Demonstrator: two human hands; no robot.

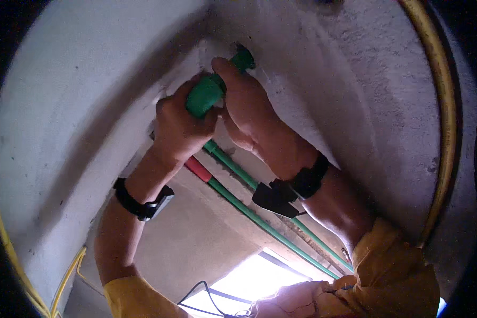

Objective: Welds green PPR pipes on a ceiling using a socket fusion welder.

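Observation:
Both my arms reach up to a green plastic pipe elbow [204,96] close to the corner of the rough plaster. My left hand [181,126] is closed round the elbow from the left, its fingers partly hidden behind it. Just right of it, my right hand [246,103] grips the short green pipe joined to the elbow, thumb lying along it. Beyond that thumb, a green pipe end [243,58] meets a dark hole in the plaster. A green pipe [230,163] with a collar runs down from behind my left hand.
Another green pipe [265,225] with a red section [198,169] runs alongside, toward a bright opening [249,278]. A thick yellow conduit [445,100] curves down the right. Yellow cables [69,270] hang at lower left. Black wrist straps with devices [275,199] sit on my wrists.

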